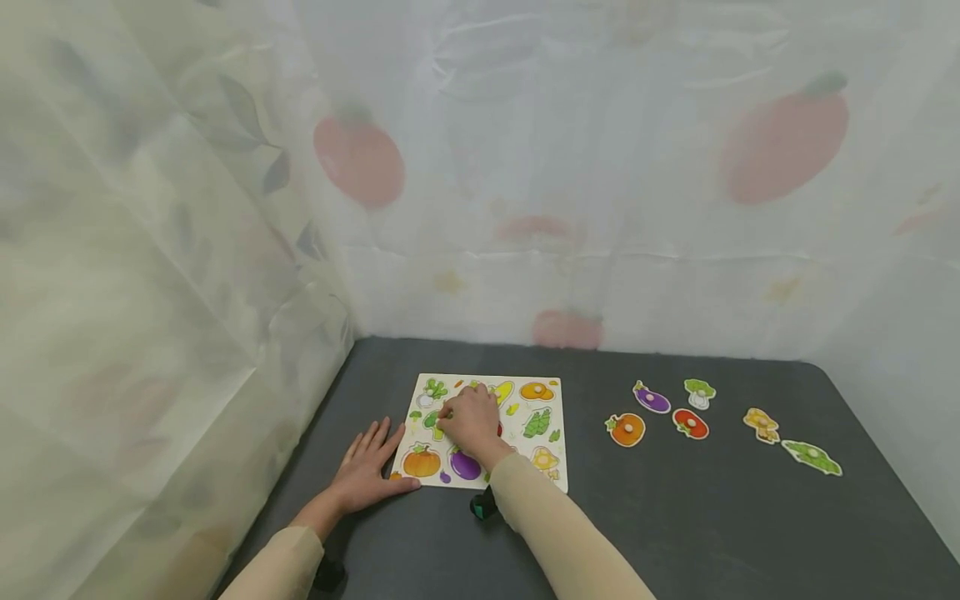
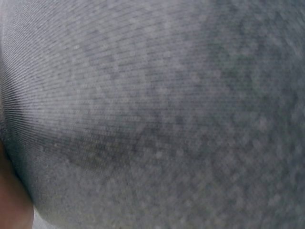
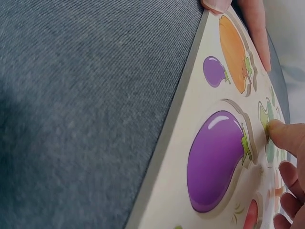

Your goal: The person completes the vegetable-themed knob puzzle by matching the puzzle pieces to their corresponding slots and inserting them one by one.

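Observation:
A white vegetable puzzle board [image 1: 561, 417] lies on the dark table. My left hand [image 1: 367, 471] rests with spread fingers at its left edge, thumb at the near-left corner. Over the board's left half, my right hand [image 1: 474, 425] pinches a green broccoli piece [image 1: 432, 422] at its slot; the right wrist view shows the thumb against this piece [image 3: 265, 117], other fingers curled. Nearby are the printed pumpkin [image 1: 422, 462] and eggplant slot [image 3: 214, 162]. The right hand hides the board's middle. In the left wrist view, mostly blurred grey cloth is visible.
Loose pieces lie right of the board: an eggplant [image 1: 651, 398], a leafy white-stemmed vegetable [image 1: 700, 393], a pumpkin [image 1: 626, 430], a tomato [image 1: 691, 424], mushrooms [image 1: 762, 425] and a pea pod [image 1: 812, 457]. A pale printed curtain [image 1: 465, 317] borders the table [image 1: 675, 525].

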Tool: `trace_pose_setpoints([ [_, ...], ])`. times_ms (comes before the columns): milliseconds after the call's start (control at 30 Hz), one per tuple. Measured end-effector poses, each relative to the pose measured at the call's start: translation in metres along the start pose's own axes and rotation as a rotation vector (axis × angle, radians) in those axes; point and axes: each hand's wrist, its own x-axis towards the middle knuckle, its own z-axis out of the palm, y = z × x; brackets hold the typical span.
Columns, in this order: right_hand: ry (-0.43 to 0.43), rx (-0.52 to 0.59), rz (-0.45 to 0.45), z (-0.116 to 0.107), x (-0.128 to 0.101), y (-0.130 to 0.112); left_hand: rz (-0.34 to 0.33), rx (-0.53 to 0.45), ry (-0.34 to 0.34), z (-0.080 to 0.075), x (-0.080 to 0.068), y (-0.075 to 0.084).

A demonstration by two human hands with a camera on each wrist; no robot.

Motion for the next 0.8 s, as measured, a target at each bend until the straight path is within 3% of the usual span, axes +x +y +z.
trace_pose_setpoints([
  [200, -0.020, 0.009, -0.072, -0.013, -0.004, 0.006, 0.000, -0.021, 0.005, -0.001, -0.001, 0.000],
  [367, 0.044, 0.084, -0.128, -0.051, -0.008, 0.026, 0.015, -0.053, 0.016, -0.006, -0.001, 0.006],
  [600, 0.156, 0.197, -0.128, -0.108, -0.021, 0.088, 0.001, -0.029, -0.006, -0.002, 0.004, 0.004],
  [800, 0.244, 0.200, -0.082, -0.140, -0.047, 0.149, -0.021, -0.025, -0.027, -0.003, 0.008, 0.008],
])
